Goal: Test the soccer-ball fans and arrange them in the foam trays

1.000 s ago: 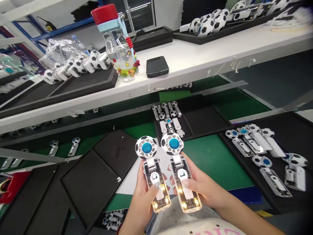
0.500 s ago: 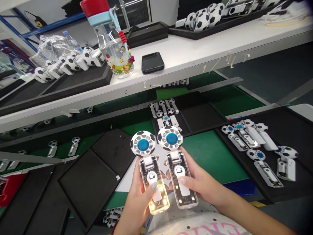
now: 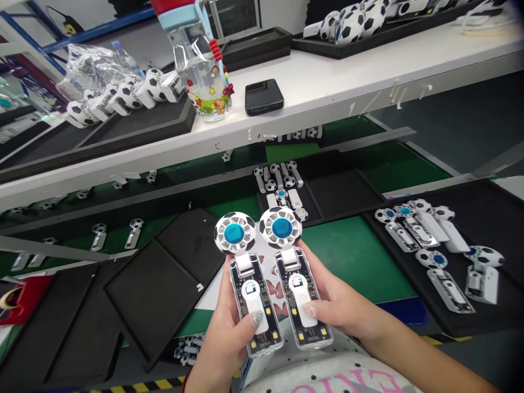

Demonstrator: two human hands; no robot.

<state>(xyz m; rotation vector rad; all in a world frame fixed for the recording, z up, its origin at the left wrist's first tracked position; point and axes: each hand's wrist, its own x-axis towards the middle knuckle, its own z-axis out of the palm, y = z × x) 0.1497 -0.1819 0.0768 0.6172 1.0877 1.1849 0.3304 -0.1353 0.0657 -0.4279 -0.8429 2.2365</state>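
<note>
I hold two small handheld fans side by side, each with a football-patterned head, a blue hub and a clear body. My left hand [image 3: 229, 333] grips the left fan [image 3: 245, 278], thumb pressed on its white button. My right hand [image 3: 339, 311] grips the right fan [image 3: 292, 278], thumb on its button too. The lights in both clear bodies are dark. Both fans stand upright over the green belt [image 3: 356, 256].
A black tray [image 3: 491, 213] at the right holds several more fans [image 3: 426, 229]. Empty black trays [image 3: 151, 295] lie at the left. A further tray [image 3: 339, 191] with fans sits behind. On the white shelf [image 3: 327, 93] stand a water bottle [image 3: 198, 60], a phone [image 3: 263, 96] and trays of fans [image 3: 118, 98].
The lights in both fan bodies glowed a second ago; the right one went out first, and now both are dark. My hands and the fans stayed close together.
</note>
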